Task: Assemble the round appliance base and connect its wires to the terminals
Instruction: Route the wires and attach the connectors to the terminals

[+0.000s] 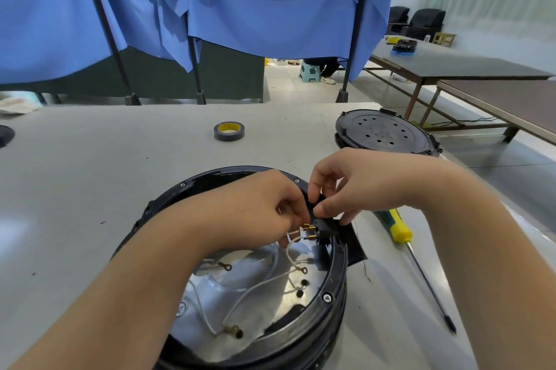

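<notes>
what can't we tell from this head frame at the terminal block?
- Terminal block: top hidden by right hand fingers.
- What the left hand pinches: covered by its own fingers.
- Appliance base: near rim cut off by bottom edge.
- Wire seating: too small.

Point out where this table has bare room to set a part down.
Bare table lies left of the round base, up to the tape roll. It is crowded on the right: the screwdriver, the round cover plate, and both hands at the base's far-right rim.
</notes>
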Demonstrator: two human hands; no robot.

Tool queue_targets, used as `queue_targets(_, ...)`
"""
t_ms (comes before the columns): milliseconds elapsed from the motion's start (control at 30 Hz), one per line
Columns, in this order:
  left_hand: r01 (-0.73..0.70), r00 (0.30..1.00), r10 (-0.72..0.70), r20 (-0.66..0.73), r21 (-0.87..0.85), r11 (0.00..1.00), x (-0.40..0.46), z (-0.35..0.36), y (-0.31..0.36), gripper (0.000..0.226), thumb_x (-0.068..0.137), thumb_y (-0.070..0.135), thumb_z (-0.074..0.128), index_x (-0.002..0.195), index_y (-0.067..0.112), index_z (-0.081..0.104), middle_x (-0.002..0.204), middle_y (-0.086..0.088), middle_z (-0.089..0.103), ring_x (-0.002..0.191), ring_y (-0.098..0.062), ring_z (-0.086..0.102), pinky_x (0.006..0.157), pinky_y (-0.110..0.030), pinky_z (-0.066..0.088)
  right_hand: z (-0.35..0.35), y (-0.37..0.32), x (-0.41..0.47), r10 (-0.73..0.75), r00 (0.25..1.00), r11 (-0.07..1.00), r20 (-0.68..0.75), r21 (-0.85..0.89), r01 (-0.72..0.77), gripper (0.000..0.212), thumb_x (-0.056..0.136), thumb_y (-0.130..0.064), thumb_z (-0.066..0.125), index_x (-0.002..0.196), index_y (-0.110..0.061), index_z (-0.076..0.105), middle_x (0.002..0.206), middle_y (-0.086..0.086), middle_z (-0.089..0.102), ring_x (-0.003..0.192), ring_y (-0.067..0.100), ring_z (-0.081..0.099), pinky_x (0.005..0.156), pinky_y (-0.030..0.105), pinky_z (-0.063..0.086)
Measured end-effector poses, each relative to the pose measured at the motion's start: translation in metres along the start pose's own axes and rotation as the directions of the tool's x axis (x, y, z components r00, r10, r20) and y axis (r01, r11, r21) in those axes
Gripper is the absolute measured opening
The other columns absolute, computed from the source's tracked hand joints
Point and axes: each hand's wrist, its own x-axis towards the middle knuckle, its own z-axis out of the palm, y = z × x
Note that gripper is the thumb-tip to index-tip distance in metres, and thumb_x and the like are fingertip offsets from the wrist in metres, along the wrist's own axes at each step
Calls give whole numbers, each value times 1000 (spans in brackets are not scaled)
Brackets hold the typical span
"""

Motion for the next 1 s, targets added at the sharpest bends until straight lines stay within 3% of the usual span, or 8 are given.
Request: queue_targets(1000, 52, 999, -51, -11, 77, 996, 0, 2, 4, 20, 91, 12, 57, 97, 20, 74, 83, 3, 74, 78, -10, 69, 80, -37, 57, 0, 1, 3, -8, 1000, 1000, 5, -8, 8, 10, 85, -12, 72, 92, -16, 66, 79, 1, 62, 60, 4, 66, 58, 15, 54)
